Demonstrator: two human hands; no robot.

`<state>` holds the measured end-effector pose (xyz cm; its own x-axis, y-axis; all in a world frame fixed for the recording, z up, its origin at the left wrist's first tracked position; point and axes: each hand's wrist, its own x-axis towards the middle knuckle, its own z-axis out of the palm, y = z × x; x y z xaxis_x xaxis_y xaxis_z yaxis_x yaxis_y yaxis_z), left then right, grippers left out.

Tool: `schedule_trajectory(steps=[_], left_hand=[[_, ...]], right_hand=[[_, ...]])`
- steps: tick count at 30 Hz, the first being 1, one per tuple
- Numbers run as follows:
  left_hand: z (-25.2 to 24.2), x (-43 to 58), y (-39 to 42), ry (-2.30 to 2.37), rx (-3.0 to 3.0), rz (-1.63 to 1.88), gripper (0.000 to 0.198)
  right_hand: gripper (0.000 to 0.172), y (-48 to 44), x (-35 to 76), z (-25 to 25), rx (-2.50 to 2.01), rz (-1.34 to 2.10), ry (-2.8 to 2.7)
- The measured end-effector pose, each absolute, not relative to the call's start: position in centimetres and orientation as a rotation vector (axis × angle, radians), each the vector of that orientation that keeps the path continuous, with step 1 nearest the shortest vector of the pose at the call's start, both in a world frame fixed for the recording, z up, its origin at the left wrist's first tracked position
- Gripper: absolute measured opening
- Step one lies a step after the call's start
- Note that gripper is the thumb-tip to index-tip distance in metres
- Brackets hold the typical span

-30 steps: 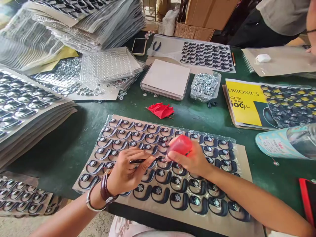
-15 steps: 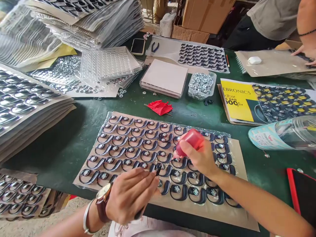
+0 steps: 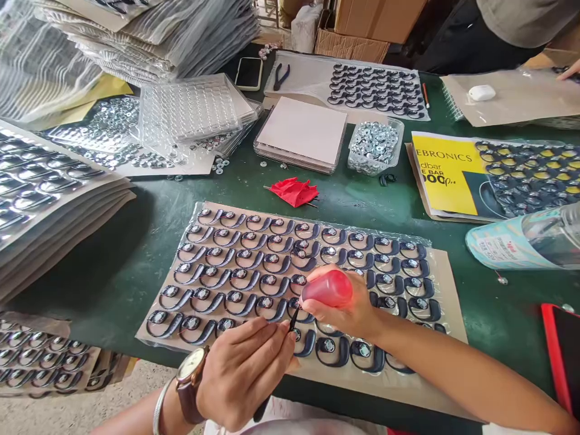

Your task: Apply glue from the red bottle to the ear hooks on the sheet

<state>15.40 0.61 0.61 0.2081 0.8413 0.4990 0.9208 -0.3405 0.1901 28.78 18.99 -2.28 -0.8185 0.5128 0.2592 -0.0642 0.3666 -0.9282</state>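
My left hand (image 3: 249, 368), with a watch on its wrist, is closed around slim black tweezers (image 3: 294, 318). Their tip points into the rows of dark hook-shaped pieces with round silver discs (image 3: 244, 258). In my right hand (image 3: 356, 314) is a small red squeeze bottle (image 3: 330, 288), tilted with its nozzle end down and to the left. That end is close to the tweezers' tip, above one piece; whether it touches is hard to make out. The pieces lie in rows on a clear-filmed brown card sheet (image 3: 448, 338).
Beyond the sheet lie a red cloth-like bundle (image 3: 293, 192), a tub of silver discs (image 3: 375, 145) and stacked card sheets (image 3: 301, 130). Tall tray stacks (image 3: 58, 223) stand at left. A bottle (image 3: 521, 241) and a red-edged phone (image 3: 559, 356) are at right. Another person's hand (image 3: 570, 71) shows far right.
My right hand has brought the red bottle left and down, closer to the tweezers. My left hand has stayed nearly in place. The other person's arm has mostly left the view.
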Motion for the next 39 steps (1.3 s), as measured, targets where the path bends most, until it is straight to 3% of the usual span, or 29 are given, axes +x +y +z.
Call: schedule_trajectory(steps=[7, 39], left_hand=[[0.47, 15.50, 0.61, -1.739, -2.309, -0.845, 0.019], [0.87, 15.12, 1.33, -1.716, -2.350, -0.937, 0.017]], right_hand=[[0.013, 19.04, 28.80, -2.25, -0.373, 1.352, -2.123], [0.014, 19.27, 28.91, -1.47, -0.463, 1.405, -2.111]])
